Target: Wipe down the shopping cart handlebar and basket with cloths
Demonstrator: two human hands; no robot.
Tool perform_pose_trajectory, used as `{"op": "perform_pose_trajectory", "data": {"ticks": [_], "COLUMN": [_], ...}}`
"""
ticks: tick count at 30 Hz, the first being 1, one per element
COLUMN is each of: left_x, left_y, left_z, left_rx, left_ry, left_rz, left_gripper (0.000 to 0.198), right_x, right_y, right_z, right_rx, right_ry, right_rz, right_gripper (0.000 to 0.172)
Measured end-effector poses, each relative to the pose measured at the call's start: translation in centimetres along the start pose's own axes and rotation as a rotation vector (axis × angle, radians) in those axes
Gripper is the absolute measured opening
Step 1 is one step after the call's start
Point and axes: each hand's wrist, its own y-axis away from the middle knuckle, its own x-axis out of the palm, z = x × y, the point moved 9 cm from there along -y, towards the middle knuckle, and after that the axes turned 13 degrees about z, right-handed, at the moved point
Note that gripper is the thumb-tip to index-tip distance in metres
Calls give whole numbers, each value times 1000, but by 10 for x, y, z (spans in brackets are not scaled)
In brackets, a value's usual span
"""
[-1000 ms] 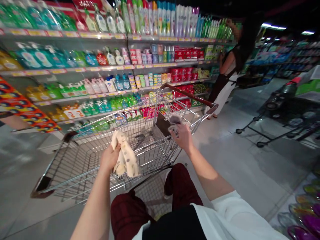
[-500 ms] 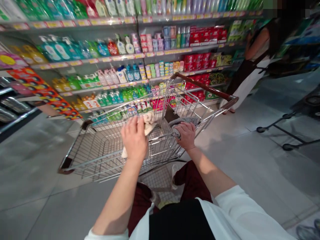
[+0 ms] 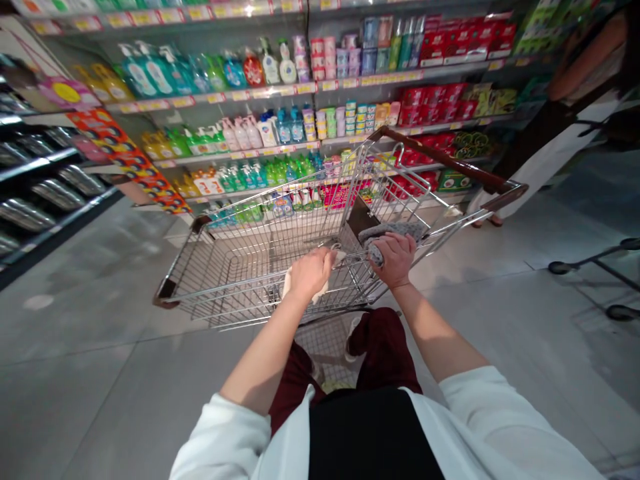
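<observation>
A metal shopping cart (image 3: 235,260) with a brown handle (image 3: 450,160) stands sideways in front of me. My left hand (image 3: 311,272) is closed around a cream cloth (image 3: 321,292) at the cart's near top rail, and part of the cloth hangs below the fingers. To its right, my right hand (image 3: 395,257) grips a grey cloth (image 3: 383,231) on the same rail, close to the handle end. Some of the grey cloth spreads over the wires behind that hand. A dark panel (image 3: 361,217) sits inside the cart by the child-seat part.
Behind the cart run shelves (image 3: 240,157) of pump bottles, jars and red boxes. A person (image 3: 555,133) stands at the right by the shelves. A wheeled black frame (image 3: 600,267) is on the floor at the right. Silvery packs (image 3: 60,200) fill a rack at the left.
My left hand has moved right and down along the rail with the cream cloth, nearer to my right hand. The right hand keeps its hold on the grey cloth. The view has shifted.
</observation>
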Motion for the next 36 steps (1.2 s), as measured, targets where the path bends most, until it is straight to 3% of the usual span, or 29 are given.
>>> {"op": "perform_pose_trajectory", "data": {"ticks": [4,7,10,14,19,21,26,30,34,36], "left_x": [0,1,4,6,5,3,0,-1,-1,-1], "left_y": [2,-3,-13,-21,-19,-17,-15,-14,-13,-13], "left_z": [30,64,79,80,72,72,73,74,71,68], "left_rx": [-131,-230,-242,-277,-260,-260,-258,-272,-275,-276], "left_ry": [-46,27,130,160,110,93,72,71,74,65], "left_rz": [-7,76,169,218,201,176,128,122,128,125], "left_gripper": [68,72,65,59,59,60,60,61,60,59], "right_x": [2,1,-7,-16,-8,-3,9,5,-14,-17], "right_y": [1,3,7,7,-6,-15,-33,-33,-35,-35], "right_z": [-4,-2,1,15,75,92,108,76,4,-14], "right_rx": [-2,-44,-44,31,-115,-104,-88,-227,-139,-108], "right_ry": [-1,4,2,-16,-110,-131,-14,56,129,166], "right_rz": [2,-3,0,84,340,398,482,548,511,511], "right_gripper": [31,31,31,40,48,48,46,38,42,42]}}
